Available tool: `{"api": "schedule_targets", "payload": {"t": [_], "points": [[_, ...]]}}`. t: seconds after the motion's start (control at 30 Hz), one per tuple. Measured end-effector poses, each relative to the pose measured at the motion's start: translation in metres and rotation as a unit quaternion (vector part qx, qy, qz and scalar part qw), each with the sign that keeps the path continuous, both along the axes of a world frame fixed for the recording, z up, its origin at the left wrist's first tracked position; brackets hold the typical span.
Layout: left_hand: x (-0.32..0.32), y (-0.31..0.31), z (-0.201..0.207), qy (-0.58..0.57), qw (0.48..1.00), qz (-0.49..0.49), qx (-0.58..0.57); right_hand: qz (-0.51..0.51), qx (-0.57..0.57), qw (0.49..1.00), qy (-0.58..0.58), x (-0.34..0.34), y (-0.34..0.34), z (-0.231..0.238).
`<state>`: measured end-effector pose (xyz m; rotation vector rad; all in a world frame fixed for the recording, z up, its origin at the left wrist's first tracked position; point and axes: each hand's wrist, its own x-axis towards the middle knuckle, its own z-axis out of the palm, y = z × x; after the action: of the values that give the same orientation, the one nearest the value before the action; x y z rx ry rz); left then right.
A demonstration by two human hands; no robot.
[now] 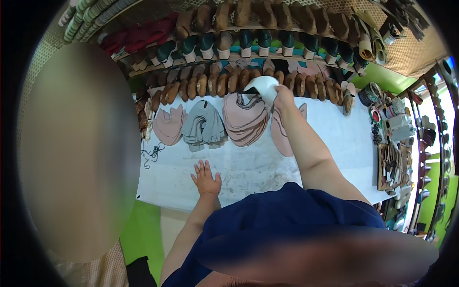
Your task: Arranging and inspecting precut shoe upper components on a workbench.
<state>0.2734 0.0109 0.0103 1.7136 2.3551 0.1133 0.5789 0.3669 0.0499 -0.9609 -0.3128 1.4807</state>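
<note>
My left hand (206, 181) lies flat on the white tabletop (244, 167), its fingers spread and nothing in it. At the far side of the table my right hand (284, 97) grips a white curved shoe-upper piece (265, 85) by its right end, holding it raised over the surface. Below it and to its left is a fanned stack of pink shoe-upper pieces (246, 126). Beside that stack lie overlapping grey pieces (203, 124), then a smaller pink stack (169, 125). My right forearm partly covers another pink piece (281, 136).
Wooden shoe lasts (222, 86) line the table's back edge, under shelves of more lasts and green-and-white forms (264, 40). Dark cords (152, 152) lie at the left. A wooden tool rack (389, 165) and a round tin (370, 93) stand at the right edge.
</note>
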Motion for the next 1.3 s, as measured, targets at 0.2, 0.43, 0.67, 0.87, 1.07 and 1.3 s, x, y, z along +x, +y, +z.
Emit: {"api": "schedule_targets", "payload": {"t": [0.2,0.43,0.67,0.87,1.07,1.3], "points": [[0.004,0.000,0.007,0.006,1.000,0.003,-0.006,-0.062,0.169,0.922,-0.342,0.072,-0.055,0.056],[0.007,0.002,0.007,-0.001,1.000,-0.003,0.008,0.193,0.205,0.747,-0.602,0.110,-0.156,0.020],[0.003,-0.002,0.002,0.007,1.000,0.000,0.013,0.245,0.363,0.595,-0.674,0.122,-0.247,-0.038],[0.004,-0.001,0.001,0.009,1.000,0.000,0.014,0.271,0.445,0.541,-0.660,0.125,-0.264,-0.041],[0.006,0.001,0.005,0.006,1.000,-0.002,0.008,0.289,0.467,0.483,-0.682,0.131,-0.264,-0.045],[0.004,0.000,0.004,0.008,1.000,0.004,0.000,0.386,0.279,0.543,-0.692,0.081,-0.229,-0.002]]}}
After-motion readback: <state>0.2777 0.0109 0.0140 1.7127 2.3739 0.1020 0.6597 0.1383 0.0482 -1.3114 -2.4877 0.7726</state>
